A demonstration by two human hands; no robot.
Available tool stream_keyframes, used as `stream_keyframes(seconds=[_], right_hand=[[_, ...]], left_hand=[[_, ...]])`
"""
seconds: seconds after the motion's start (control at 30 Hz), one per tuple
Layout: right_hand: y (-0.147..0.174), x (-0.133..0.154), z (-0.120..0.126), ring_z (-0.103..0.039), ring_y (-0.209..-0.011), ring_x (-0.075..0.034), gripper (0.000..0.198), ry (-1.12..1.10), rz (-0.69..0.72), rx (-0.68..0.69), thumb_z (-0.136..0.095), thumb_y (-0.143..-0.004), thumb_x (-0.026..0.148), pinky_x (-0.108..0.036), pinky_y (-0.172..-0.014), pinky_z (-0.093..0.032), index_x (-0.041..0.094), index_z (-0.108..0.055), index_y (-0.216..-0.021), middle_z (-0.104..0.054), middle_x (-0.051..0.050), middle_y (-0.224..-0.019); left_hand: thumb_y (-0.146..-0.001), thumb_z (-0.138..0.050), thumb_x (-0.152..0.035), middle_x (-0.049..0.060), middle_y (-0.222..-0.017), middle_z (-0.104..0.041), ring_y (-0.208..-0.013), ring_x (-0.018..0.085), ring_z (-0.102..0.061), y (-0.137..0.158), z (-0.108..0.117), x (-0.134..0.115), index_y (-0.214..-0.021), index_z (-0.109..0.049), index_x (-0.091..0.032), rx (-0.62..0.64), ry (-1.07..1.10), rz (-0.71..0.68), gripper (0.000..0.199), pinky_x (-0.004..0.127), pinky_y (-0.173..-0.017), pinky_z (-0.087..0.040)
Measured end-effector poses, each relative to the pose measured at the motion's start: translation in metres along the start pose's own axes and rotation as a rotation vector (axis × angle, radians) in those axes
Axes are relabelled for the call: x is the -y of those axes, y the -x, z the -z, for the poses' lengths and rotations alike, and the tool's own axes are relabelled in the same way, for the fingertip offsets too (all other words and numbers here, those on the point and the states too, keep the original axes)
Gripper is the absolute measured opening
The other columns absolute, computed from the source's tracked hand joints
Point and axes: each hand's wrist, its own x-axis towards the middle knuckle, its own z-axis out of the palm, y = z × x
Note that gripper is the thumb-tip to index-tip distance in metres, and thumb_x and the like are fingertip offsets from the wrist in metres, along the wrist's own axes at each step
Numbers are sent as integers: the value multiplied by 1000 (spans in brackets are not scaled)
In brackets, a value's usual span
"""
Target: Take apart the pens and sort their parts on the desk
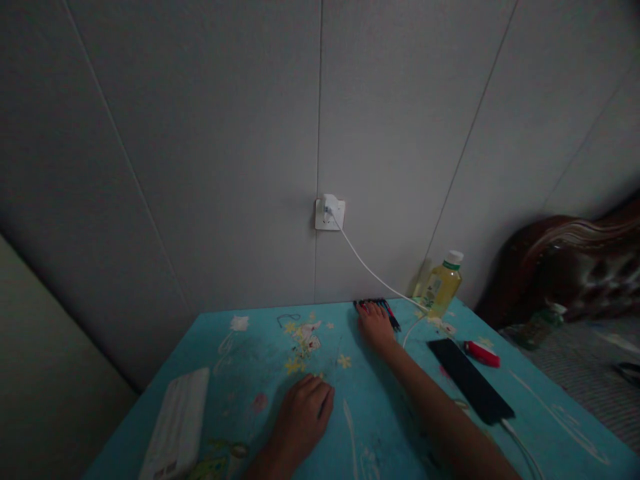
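Note:
My right hand (376, 325) reaches to the back edge of the table. Its fingers are bent down on a group of slim pens (391, 315), dark with red and blue parts, and seem closed on one; the fingertips partly cover them. Nearer to me, my left hand (306, 412) rests on the blue flowered tablecloth (320, 460), loosely curled with the thumb along its side. Nothing shows in it, and its fingertips are turned away from view.
A white keyboard-like slab (179, 420) lies at left. To the right are a black phone-like slab (470, 380) with a white cable, a red object (483, 354) and a bottle of yellow drink (443, 290). A charger (329, 204) sits in the wall socket, its cable crossing behind the pens.

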Motion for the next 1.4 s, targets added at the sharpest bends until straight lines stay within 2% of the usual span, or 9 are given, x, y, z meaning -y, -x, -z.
stream_keyframes(seconds=[0.1, 0.23, 0.47, 0.6, 0.77, 0.83, 0.9, 1.03, 1.4], right_hand=[[31, 23, 11, -57, -108, -19, 31, -83, 194, 54, -49, -85, 10, -28, -97, -35, 23, -69, -105, -68, -6, -110], [85, 54, 9, -60, -80, -14, 21, -238, 424, 85, -51, -77, 6, -22, -77, -40, 21, -66, -81, -67, -1, -80], [127, 64, -8, -53, -60, -14, 15, -429, 670, 51, -47, -77, 11, -26, -63, -36, 20, -58, -72, -60, -1, -66], [125, 58, -9, -53, -60, -14, 19, -499, 672, 78, -43, -79, 9, -26, -63, -35, 20, -57, -71, -58, 0, -65], [125, 55, -7, -55, -64, -15, 24, -580, 649, 111, -39, -82, 7, -26, -64, -36, 19, -57, -72, -58, -2, -67], [127, 57, -7, -55, -64, -15, 25, -586, 660, 135, -39, -84, 8, -26, -64, -36, 19, -57, -72, -58, -2, -67], [130, 59, -6, -55, -64, -15, 24, -582, 680, 159, -39, -84, 9, -27, -65, -36, 20, -57, -72, -58, -2, -67], [132, 63, -4, -56, -66, -15, 25, -589, 702, 191, -40, -84, 7, -26, -67, -37, 20, -59, -74, -59, -2, -69], [124, 55, -6, -59, -69, -14, 27, -681, 607, 167, -40, -79, 4, -24, -69, -39, 19, -62, -77, -61, -1, -71]], left_hand=[[-94, -44, -17, 4, -76, -64, -77, 18, -62, 0, 0, 5, -77, -61, -22, 4, -38, 22, 25, 31, -74, -48], [-92, -46, -17, 2, -73, -63, -69, 18, -62, 4, 3, 18, -75, -60, -22, 33, -115, 94, 23, 30, -65, -44], [-86, -53, -13, 2, -71, -64, -65, 18, -62, 5, 8, 21, -75, -61, -20, 190, -254, -60, 15, 29, -62, -42], [-87, -53, -14, 3, -74, -64, -73, 19, -61, 9, 19, 23, -76, -62, -19, 206, -365, -52, 16, 31, -69, -45], [-95, -44, -19, 7, -90, -64, -92, 23, -58, 35, 64, 49, -87, -66, -19, 151, -493, 217, 23, 37, -86, -44], [-96, -45, -24, 9, -97, -64, -94, 25, -58, 53, 86, 65, -94, -67, -18, 155, -548, 344, 23, 40, -85, -44], [-95, -46, -23, 13, -110, -62, -105, 29, -55, 74, 102, 80, -110, -65, -16, 138, -651, 468, 25, 43, -89, -43], [-95, -44, -19, 17, -129, -56, -119, 30, -50, 112, 112, 103, -127, -56, -11, 160, -735, 605, 35, 43, -98, -41], [-93, -38, -14, 15, -142, -48, -132, 28, -42, 143, 116, 131, -136, -49, -12, 192, -626, 535, 44, 41, -109, -36]])
